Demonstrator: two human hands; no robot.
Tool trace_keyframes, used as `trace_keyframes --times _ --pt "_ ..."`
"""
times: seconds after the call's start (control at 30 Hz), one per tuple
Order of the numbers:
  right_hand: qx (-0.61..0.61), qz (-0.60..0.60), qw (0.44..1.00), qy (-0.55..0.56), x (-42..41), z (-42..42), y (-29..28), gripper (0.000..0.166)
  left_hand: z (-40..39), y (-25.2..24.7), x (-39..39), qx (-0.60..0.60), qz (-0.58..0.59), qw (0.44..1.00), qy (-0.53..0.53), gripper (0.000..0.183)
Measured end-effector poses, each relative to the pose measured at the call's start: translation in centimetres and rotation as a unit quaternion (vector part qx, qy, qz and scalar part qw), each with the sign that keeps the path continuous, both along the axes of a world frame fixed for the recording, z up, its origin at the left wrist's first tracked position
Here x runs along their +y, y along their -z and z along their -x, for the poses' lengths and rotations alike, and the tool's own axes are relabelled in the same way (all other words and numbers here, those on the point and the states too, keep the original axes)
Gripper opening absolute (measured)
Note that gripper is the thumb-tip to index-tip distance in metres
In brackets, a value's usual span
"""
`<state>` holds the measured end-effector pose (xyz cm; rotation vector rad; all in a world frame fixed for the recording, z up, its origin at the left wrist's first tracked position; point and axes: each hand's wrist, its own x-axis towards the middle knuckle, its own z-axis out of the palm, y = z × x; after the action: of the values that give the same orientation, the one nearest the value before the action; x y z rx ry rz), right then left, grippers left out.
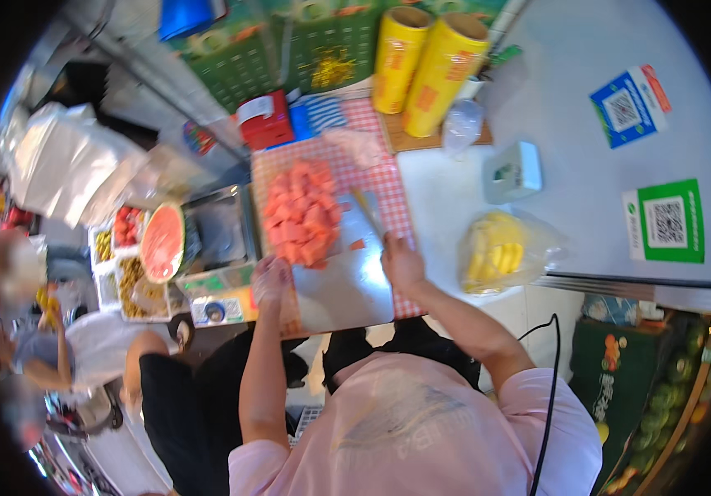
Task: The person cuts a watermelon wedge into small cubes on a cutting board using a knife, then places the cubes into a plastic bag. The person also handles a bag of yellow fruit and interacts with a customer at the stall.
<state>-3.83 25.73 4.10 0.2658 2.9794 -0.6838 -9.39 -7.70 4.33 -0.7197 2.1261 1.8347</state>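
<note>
A heap of cubed watermelon flesh (303, 214) lies on a metal cutting board (346, 285), over a red-and-white checked cloth (405, 211). My left hand (271, 282), in a clear plastic glove, is at the board's left edge, just below the heap; its fingers look curled, and whether they hold anything is unclear. At the board's right side, my right hand (402, 263) grips a long, narrow tool, seemingly a knife (366, 211), pointing away from me and up to the left. A small red piece (357, 244) rests on the board between heap and hand.
Left of the board are a metal tray (222, 226), a cut watermelon half (163, 243) and boxes of fruit (135, 282). Yellow film rolls (445, 74) stand behind. Bagged yellow fruit (498, 254) and a pale box (513, 172) are at right. Other people are at far left.
</note>
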Motion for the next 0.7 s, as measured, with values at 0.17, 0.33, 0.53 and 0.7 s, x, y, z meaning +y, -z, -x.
trace_keyframes --times 0.17,0.33,0.53,0.7 --pt "0.148 0.041 0.987 -0.044 -0.2 2.2 -2.1 0.037 -2.7 0.4 0.1 -0.009 -0.040 0.993 -0.113 0.027" --pt "0.119 0.040 0.992 0.021 2.1 19.3 -2.9 0.033 -3.6 -2.0 0.4 -0.031 0.035 0.991 -0.125 0.026" --pt "-0.007 -0.005 0.987 -0.161 4.0 25.9 -0.9 0.025 -5.1 -2.5 1.7 -0.030 -0.024 0.985 -0.170 0.018" --pt "0.133 -0.002 0.991 -0.016 11.7 24.4 -0.1 0.018 -5.0 -2.6 2.0 -0.038 -0.002 0.982 -0.187 0.016"
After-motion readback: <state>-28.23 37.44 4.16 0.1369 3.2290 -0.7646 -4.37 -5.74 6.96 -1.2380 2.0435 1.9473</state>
